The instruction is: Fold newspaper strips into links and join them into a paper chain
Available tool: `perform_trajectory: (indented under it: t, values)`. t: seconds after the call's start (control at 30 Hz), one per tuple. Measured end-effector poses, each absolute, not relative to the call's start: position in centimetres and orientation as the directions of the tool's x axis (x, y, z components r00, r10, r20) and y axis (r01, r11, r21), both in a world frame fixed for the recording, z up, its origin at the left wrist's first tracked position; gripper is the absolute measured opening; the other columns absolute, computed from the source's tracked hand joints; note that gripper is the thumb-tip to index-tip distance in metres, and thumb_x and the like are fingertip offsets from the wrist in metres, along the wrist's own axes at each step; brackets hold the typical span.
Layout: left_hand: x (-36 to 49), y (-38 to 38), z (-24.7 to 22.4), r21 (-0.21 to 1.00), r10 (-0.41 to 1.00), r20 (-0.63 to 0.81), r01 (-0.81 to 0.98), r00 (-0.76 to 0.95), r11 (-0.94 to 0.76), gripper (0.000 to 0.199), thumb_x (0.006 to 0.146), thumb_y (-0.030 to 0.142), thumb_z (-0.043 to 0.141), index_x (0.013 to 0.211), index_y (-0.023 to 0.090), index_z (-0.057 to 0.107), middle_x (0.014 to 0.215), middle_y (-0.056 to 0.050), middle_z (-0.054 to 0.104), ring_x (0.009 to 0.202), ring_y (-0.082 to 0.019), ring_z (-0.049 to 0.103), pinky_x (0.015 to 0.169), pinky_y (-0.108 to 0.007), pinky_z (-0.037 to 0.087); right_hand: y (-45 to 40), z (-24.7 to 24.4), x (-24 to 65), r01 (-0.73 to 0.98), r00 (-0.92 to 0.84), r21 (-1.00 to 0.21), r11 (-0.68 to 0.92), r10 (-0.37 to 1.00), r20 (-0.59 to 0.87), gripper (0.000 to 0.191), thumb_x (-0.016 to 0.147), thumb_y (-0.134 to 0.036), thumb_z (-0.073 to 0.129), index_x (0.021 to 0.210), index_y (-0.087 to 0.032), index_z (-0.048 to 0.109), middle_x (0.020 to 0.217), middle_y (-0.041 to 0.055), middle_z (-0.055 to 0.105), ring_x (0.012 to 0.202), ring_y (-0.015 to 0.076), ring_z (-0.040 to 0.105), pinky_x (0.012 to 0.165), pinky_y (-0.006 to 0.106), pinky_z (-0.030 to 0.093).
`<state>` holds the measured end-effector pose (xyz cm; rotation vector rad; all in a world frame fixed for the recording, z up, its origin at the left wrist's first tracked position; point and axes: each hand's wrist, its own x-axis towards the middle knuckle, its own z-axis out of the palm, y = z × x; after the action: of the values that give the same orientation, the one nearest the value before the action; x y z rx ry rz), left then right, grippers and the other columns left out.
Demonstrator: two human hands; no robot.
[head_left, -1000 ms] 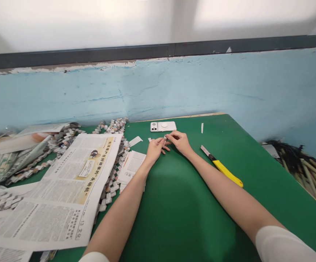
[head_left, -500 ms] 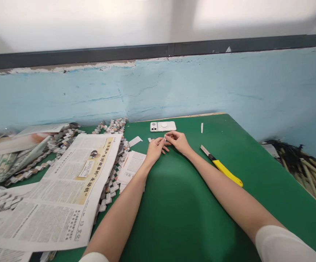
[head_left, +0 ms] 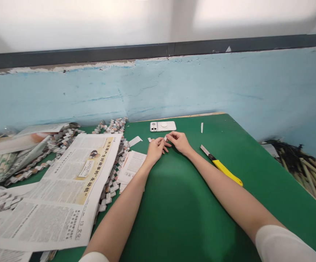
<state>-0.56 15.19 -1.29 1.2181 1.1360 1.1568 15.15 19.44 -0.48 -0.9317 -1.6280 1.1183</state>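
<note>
Over the far part of the green table (head_left: 171, 203), my left hand (head_left: 155, 150) and my right hand (head_left: 179, 142) meet at the fingertips. A small white folded paper piece (head_left: 165, 138) is pinched between them, with the fingers of both on it. Just beyond the hands lies a white phone (head_left: 163, 126) with a round disc on its back. A small paper bit (head_left: 149, 139) shows beside my left fingers, and a white paper strip (head_left: 135, 141) lies further left. Small printed sheets (head_left: 132, 167) rest by my left wrist.
A yellow-handled utility knife (head_left: 227, 172) lies right of my right forearm, its blade exposed. A thin paper strip (head_left: 202, 127) is near the far edge. Newspaper (head_left: 65, 193) and woven paper chains (head_left: 111, 185) cover the left side. Sticks (head_left: 310, 171) lie beyond the right edge.
My right fingertips have shifted slightly, and more of the small white paper piece now shows between the hands. The other objects have stayed in place.
</note>
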Motion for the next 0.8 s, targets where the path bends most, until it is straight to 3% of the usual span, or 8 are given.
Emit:
perform_trajectory:
  t: [0.8]
  values:
    - [-0.46,15.02,-1.03,1.000,0.997,-0.020,0.012,0.073,0.020,0.022,0.098,0.033,0.057,0.090,0.014,0.063,0.081,-0.010,0.078,0.050,-0.010,0.062,0.045,-0.019,0.043,19.24,-0.41,15.12,0.075,-0.278,-0.950,0.304,0.921,0.273,0.042,0.083,-0.060,0.073,0.074,-0.019,0.072,0.073,0.0060,0.073,0.064,0.0182,0.062,0.063,0.032,0.050]
